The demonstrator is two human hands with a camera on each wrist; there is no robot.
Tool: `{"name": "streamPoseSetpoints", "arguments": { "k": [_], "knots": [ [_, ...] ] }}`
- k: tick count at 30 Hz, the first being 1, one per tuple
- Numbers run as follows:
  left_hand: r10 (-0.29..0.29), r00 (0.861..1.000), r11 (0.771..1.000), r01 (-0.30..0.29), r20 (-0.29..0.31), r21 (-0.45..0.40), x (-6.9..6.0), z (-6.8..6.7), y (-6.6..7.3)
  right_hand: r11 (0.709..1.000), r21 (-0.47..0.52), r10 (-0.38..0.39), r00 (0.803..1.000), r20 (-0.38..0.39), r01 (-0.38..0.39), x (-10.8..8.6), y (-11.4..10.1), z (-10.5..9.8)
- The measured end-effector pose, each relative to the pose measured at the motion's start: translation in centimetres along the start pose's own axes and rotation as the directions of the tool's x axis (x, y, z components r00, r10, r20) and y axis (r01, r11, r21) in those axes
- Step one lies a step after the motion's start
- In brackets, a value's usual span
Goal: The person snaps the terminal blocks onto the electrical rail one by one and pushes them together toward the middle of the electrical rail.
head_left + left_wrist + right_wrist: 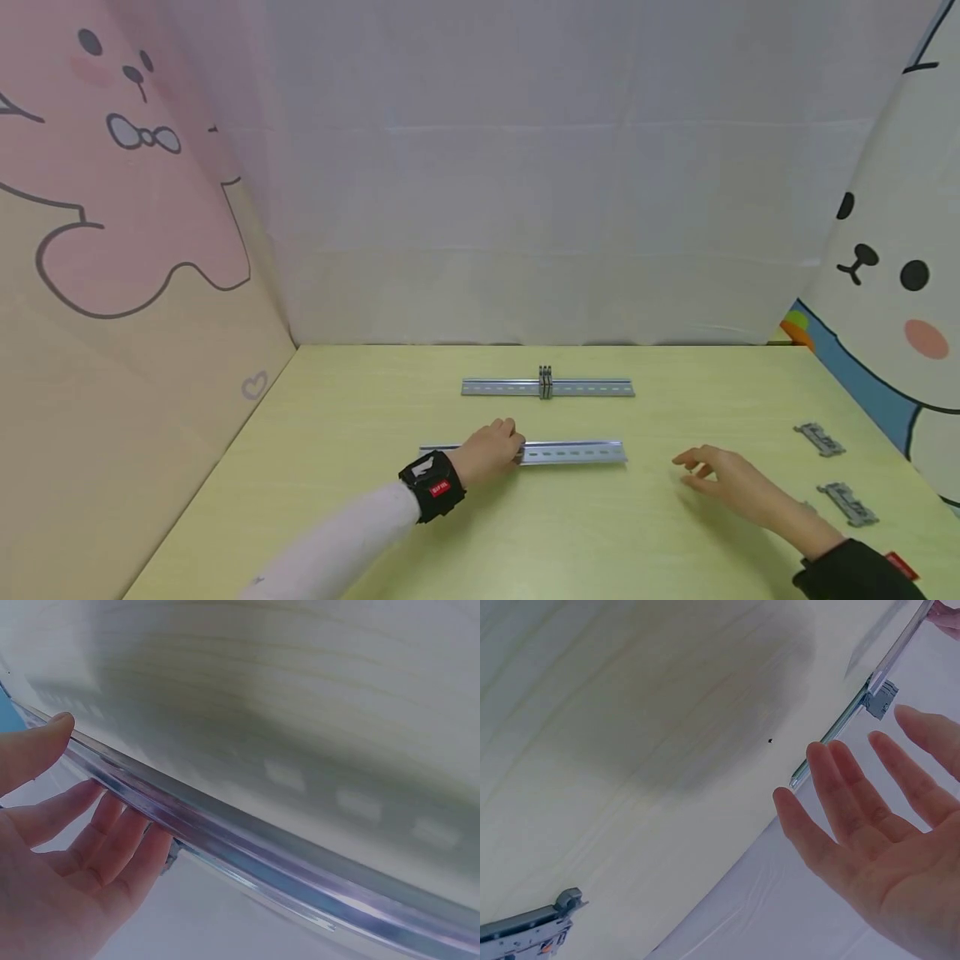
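Note:
My left hand (489, 454) grips a slotted metal DIN rail (576, 452) near its middle, thumb on one edge and fingertips on the other. In the left wrist view the rail (247, 838) casts a slotted shadow and seems slightly raised off the table. My right hand (733, 485) hovers over the table to the right of that rail, holding nothing; the right wrist view shows its fingers (847, 799) loosely spread. Farther back lies a second DIN rail (495, 387), with several thin grey terminal blocks (545, 383) standing side by side at its middle.
Two loose grey terminal blocks (821, 439) (848, 505) lie at the right of the pale wooden table (360, 400). A bit of another grey piece shows behind my right wrist. A light cloth (525, 208) hangs behind, with printed cloths at both sides.

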State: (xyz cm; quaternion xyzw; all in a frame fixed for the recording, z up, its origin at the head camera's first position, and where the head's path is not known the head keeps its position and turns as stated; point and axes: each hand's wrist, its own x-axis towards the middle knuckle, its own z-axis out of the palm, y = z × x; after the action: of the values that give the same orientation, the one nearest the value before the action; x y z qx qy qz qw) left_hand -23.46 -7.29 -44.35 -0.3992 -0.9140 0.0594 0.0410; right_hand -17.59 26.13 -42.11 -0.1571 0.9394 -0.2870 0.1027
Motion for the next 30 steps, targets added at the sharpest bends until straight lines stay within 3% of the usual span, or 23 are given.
{"name": "streamPoseSetpoints", "arguments": {
  "k": [9,18,30],
  "knots": [
    [0.016,0.999,0.999,-0.015,0.038,-0.035,0.5,0.1,1.0,1.000,-0.001,-0.008,1.000,0.009,0.008,0.0,0.2,0.2],
    [0.056,0.998,0.998,-0.055,0.024,-0.008,0.4,0.6,1.3,1.000,0.001,-0.002,1.000,0.014,0.002,0.1,0.3,0.4],
    [0.038,0.999,0.999,-0.037,0.037,-0.021,0.6,1.2,1.7,1.000,-0.001,-0.006,1.000,0.010,0.006,0.1,0.0,0.6]
  ]
}}
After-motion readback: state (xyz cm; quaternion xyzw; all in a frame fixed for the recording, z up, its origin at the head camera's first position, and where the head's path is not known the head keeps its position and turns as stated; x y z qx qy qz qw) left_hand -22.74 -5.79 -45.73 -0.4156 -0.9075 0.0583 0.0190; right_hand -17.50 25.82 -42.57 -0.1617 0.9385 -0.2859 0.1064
